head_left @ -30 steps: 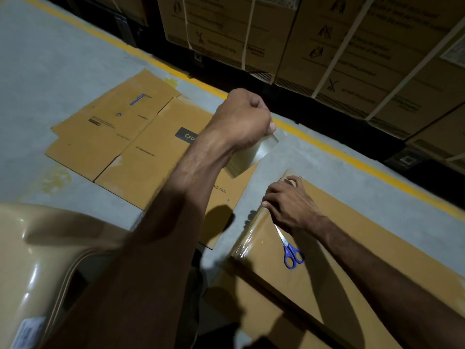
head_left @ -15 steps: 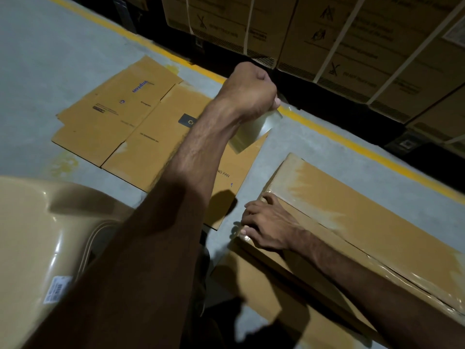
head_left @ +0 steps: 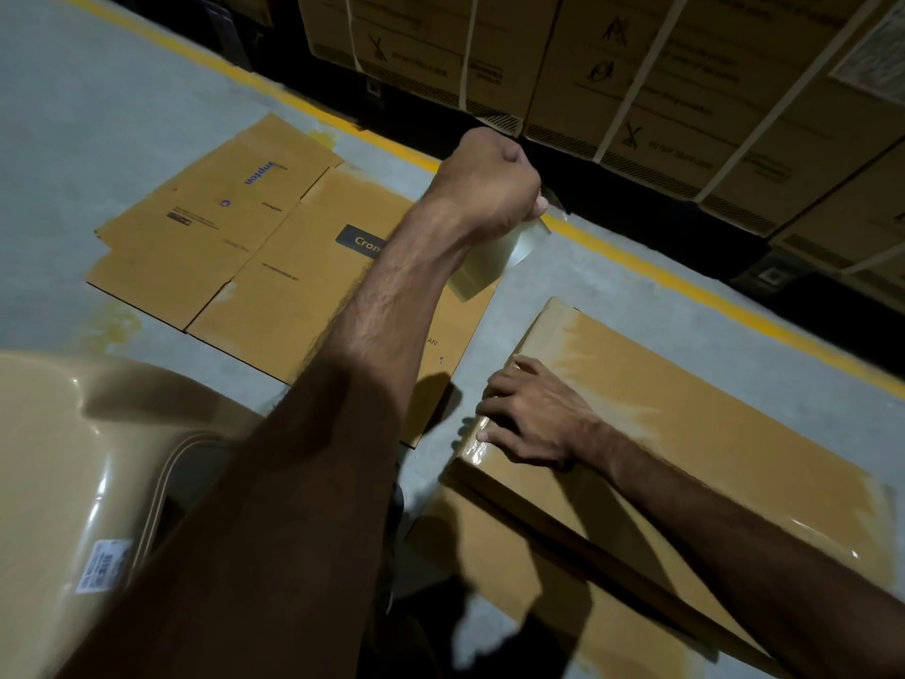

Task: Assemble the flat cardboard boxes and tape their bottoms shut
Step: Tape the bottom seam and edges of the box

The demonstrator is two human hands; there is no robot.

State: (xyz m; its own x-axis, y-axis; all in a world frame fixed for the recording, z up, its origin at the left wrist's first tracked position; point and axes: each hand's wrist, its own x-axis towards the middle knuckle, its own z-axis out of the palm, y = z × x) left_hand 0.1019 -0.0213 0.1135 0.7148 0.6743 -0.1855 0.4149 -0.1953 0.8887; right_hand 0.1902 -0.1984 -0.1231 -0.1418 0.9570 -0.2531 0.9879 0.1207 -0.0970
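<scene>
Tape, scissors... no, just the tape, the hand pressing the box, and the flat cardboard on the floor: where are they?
tape (head_left: 494, 259), head view, on the clear strip's middle.
right hand (head_left: 534, 419), head view, on its back.
flat cardboard (head_left: 235, 247), head view, on its printed panel.

left hand (head_left: 485, 186) raised, fisted, right hand (head_left: 534, 419) flat

Grey concrete floor (head_left: 98, 139), yellow painted line (head_left: 685, 281) running along its far side. Two flattened cardboard boxes (head_left: 274, 247) lie on it at left-centre, printed faces up, overlapping. An assembled box (head_left: 710, 433) sits near the right edge, glossy tape along its top. Tan plastic chair (head_left: 73, 458) stands at near-left corner.
</scene>
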